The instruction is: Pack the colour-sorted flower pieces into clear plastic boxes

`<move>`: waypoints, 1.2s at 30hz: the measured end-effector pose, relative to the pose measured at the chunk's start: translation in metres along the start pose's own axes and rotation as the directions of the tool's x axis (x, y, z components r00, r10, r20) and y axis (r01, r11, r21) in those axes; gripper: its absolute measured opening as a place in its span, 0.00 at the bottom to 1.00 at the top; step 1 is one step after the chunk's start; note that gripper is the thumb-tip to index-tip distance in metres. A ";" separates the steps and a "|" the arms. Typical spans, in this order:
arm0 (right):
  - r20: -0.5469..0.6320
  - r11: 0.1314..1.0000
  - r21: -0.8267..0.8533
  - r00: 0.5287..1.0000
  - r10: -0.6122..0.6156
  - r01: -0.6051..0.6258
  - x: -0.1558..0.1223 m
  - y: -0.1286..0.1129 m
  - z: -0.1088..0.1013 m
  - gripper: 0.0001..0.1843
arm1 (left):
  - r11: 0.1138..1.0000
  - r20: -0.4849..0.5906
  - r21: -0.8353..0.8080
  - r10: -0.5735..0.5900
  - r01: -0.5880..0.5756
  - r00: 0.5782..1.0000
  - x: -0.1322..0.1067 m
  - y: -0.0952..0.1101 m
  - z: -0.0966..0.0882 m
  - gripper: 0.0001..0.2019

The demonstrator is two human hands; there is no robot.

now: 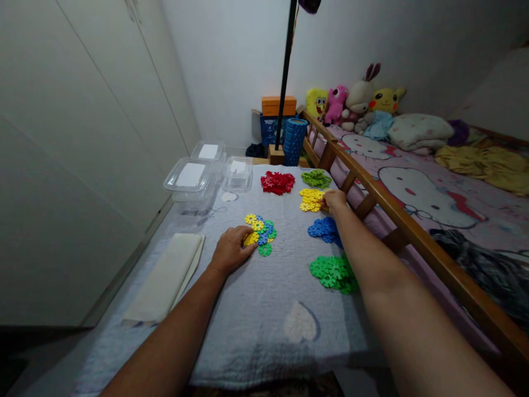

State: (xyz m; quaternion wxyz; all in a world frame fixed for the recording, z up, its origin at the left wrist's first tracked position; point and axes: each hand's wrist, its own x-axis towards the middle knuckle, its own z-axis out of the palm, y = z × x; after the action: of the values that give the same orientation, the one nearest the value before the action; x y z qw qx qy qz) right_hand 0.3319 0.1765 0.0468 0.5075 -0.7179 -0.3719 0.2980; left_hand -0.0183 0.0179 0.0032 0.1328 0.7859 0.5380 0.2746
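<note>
A small mixed pile of yellow, blue and green notched plastic snowflake discs (265,250) lies mid-table. My left hand (233,248) is at its left side, with thumb and fingers closed around a yellow snowflake disc (250,239). Across the table, my right hand (335,200) reaches to the right edge of the yellow disc pile (311,199). Its fingers are curled together, and what they hold is hidden. Nearer along that side are a blue disc pile (324,229) and a green disc pile (333,272), both partly behind my right forearm.
Red pieces (278,182) and light green pieces (316,178) are heaped at the far end. Clear lidded containers (192,176) stand at the back left. A folded cream cloth (165,278) lies at the left. A wooden bed rail (384,207) borders the right side.
</note>
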 end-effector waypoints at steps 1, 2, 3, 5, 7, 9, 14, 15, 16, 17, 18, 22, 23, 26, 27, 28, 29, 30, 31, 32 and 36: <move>-0.020 1.000 -0.001 1.000 0.024 -0.024 0.000 0.001 0.001 0.12 | 1.000 0.000 -0.004 0.000 0.000 1.000 0.000 0.000 0.000 0.17; -0.040 0.999 0.000 0.998 0.048 -0.048 -0.001 0.001 0.001 0.13 | 1.000 0.000 -0.007 0.002 -0.002 1.000 0.000 0.000 0.000 0.17; -0.054 0.998 0.008 0.997 0.062 -0.062 -0.001 0.001 0.001 0.13 | 1.000 0.000 -0.008 0.003 -0.003 1.000 0.000 -0.001 0.000 0.17; -0.064 0.998 0.023 0.996 0.066 -0.064 -0.003 -0.001 0.000 0.14 | 1.000 -0.002 -0.010 0.007 -0.007 1.000 0.000 -0.001 0.001 0.17; -0.069 0.998 0.036 0.996 0.053 -0.051 -0.006 -0.005 -0.003 0.13 | 1.000 -0.005 -0.015 0.009 -0.009 1.000 -0.001 -0.002 0.001 0.17; -0.070 0.999 0.042 0.997 0.033 -0.031 -0.011 -0.011 -0.006 0.12 | 1.000 -0.006 -0.020 0.013 -0.013 1.000 -0.001 -0.003 0.002 0.17; -0.011 0.997 0.064 0.999 -0.037 0.038 -0.042 -0.031 -0.005 0.08 | 1.000 -0.003 -0.021 0.019 -0.019 1.000 -0.001 -0.003 0.001 0.18; 0.025 0.996 0.071 0.998 -0.061 0.059 -0.052 -0.034 -0.003 0.08 | 1.000 -0.003 -0.021 0.019 -0.019 1.000 -0.001 -0.003 0.001 0.18; 0.077 0.993 0.079 0.992 -0.096 0.090 -0.063 -0.035 0.001 0.07 | 1.000 -0.002 -0.022 0.018 -0.018 1.000 -0.001 -0.003 0.001 0.18; 0.141 0.989 0.083 0.981 -0.132 0.121 -0.074 -0.035 0.005 0.06 | 1.000 -0.002 -0.024 0.016 -0.016 1.000 -0.001 -0.003 0.001 0.18; 0.205 0.986 0.079 0.966 -0.159 0.146 -0.087 -0.034 0.010 0.05 | 1.000 -0.003 -0.026 0.013 -0.013 1.000 -0.001 -0.003 0.001 0.19; 0.431 0.939 -0.025 0.852 -0.299 0.342 -0.135 -0.015 0.033 0.02 | 0.999 -0.011 -0.038 -0.007 0.006 1.000 -0.002 -0.005 0.002 0.21; 0.460 0.911 -0.075 0.825 -0.329 0.405 -0.146 -0.008 0.039 0.03 | 0.999 -0.013 -0.043 -0.009 0.008 1.000 -0.002 -0.005 0.003 0.22; 0.524 0.793 -0.206 0.749 -0.406 0.574 -0.171 0.011 0.054 0.09 | 0.998 -0.016 -0.056 -0.009 0.008 1.000 -0.003 -0.006 0.003 0.23; 0.536 0.754 -0.241 0.731 -0.422 0.611 -0.177 0.016 0.058 0.12 | 0.998 -0.016 -0.056 -0.009 0.008 1.000 -0.003 -0.006 0.003 0.23; 0.545 0.720 -0.268 0.717 -0.434 0.640 -0.181 0.020 0.061 0.16 | 0.999 -0.014 -0.052 -0.009 0.009 1.000 -0.003 -0.006 0.003 0.23; 0.554 0.692 -0.290 0.705 -0.442 0.661 -0.185 0.024 0.065 0.19 | 0.999 -0.012 -0.045 -0.010 0.009 1.000 -0.004 -0.006 0.003 0.23; 0.563 0.669 -0.306 0.695 -0.447 0.678 -0.188 0.026 0.068 0.22 | 0.999 -0.010 -0.036 -0.009 0.009 1.000 -0.004 -0.006 0.003 0.23; 0.573 0.648 -0.316 0.684 -0.451 0.693 -0.190 0.028 0.071 0.24 | 1.000 -0.007 -0.026 -0.008 0.007 1.000 -0.004 -0.005 0.003 0.23; 0.584 0.630 -0.323 0.672 -0.455 0.706 -0.192 0.029 0.073 0.25 | 1.000 -0.001 -0.015 -0.005 0.005 1.000 -0.004 -0.005 0.002 0.22; 0.628 0.570 -0.335 0.629 -0.459 0.750 -0.195 0.032 0.083 0.25 | 1.000 0.031 0.015 0.001 -0.002 1.000 -0.004 -0.002 0.001 0.22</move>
State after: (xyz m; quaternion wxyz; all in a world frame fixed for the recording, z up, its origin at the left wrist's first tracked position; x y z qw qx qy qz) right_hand 0.1659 0.0484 0.0007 0.2330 -0.5581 -0.7843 0.1383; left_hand -0.0206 0.0155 0.0004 0.1349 0.7914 0.5372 0.2586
